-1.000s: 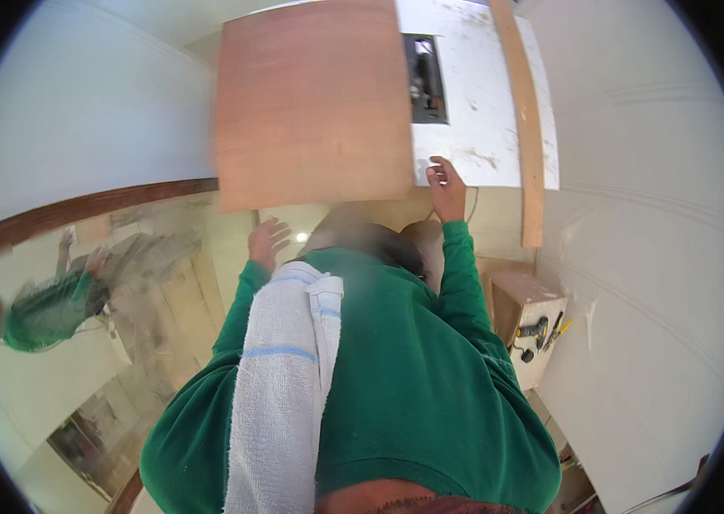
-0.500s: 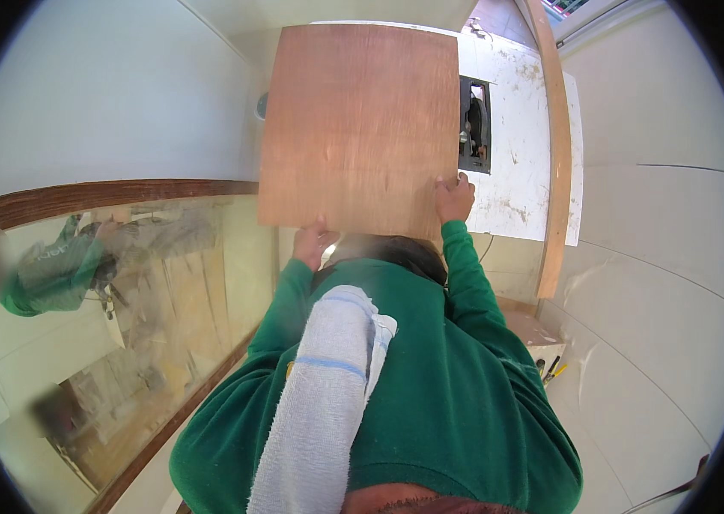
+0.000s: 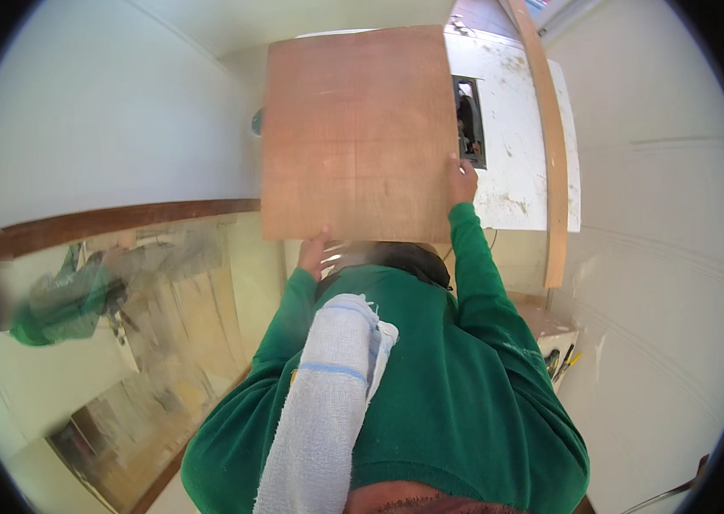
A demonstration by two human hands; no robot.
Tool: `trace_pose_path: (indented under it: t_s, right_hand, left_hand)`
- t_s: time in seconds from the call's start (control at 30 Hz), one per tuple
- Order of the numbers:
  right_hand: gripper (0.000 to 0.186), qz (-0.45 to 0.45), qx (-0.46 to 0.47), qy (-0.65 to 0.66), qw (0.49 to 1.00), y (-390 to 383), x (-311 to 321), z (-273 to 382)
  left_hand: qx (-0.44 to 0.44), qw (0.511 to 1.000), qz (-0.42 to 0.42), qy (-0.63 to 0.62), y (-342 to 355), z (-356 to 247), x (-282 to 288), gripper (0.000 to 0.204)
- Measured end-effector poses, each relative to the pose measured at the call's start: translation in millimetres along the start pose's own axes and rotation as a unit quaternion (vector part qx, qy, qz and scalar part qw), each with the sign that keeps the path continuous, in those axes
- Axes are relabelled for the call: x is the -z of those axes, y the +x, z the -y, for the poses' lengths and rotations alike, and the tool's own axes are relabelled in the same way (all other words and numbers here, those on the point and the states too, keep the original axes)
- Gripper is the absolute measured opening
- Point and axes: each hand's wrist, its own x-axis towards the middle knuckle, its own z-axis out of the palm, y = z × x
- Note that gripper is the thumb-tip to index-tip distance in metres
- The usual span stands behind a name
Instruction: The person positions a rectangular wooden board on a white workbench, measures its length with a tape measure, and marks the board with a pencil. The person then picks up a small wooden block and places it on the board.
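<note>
- Left hand [image 3: 314, 250] grips the bottom edge of a square plywood panel [image 3: 357, 133]; right hand [image 3: 463, 181] clasps its right edge, fingers closed on it.
- The panel is raised against a white board [image 3: 516, 154], partly covering a dark rectangular opening [image 3: 468, 120].
- A wooden strip [image 3: 542, 146] runs just right.
- A white towel [image 3: 327, 403] hangs over the green-sleeved shoulder.
- A box [image 3: 550, 343] with tools sits lower right.

One head-worn fisheye view looks close over a green-sleeved person's back [image 3: 430, 403].
</note>
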Motion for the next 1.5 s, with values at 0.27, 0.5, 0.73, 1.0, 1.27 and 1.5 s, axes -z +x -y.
trace_pose_path:
  t_s: [0.27, 0.5, 0.73, 1.0, 1.27, 1.5]
  right_hand:
    - [0.037, -0.051, 0.01, 0.154, 0.987, -53, 19, 68]
    - [0.029, -0.034, -0.008, 0.361, 0.932, -163, -19, 152]
    - [0.024, 0.054, 0.028, 0.438, 0.897, -246, -51, 158]
    - [0.034, 0.386, 0.092, 0.237, 0.887, -193, 17, 70]
    - [0.039, 0.146, -0.131, 0.261, 0.945, -188, 147, -77]
    - [0.041, 0.018, -0.255, 0.3, 0.919, -208, 174, -152]
  left_hand:
    - [-0.318, 0.904, -0.11, 0.263, -23, -90, 24, 0.036]
    - [-0.378, 0.893, 0.024, 0.244, -45, -356, -50, 0.071]
    - [-0.41, 0.885, 0.007, 0.22, -57, -373, -147, 0.079]
    - [-0.376, 0.887, 0.038, 0.265, -45, -399, -110, 0.073]
    - [-0.365, 0.807, -0.008, 0.464, -4, -351, -70, 0.06]
    - [-0.359, 0.762, 0.038, 0.537, 47, -280, -68, 0.055]
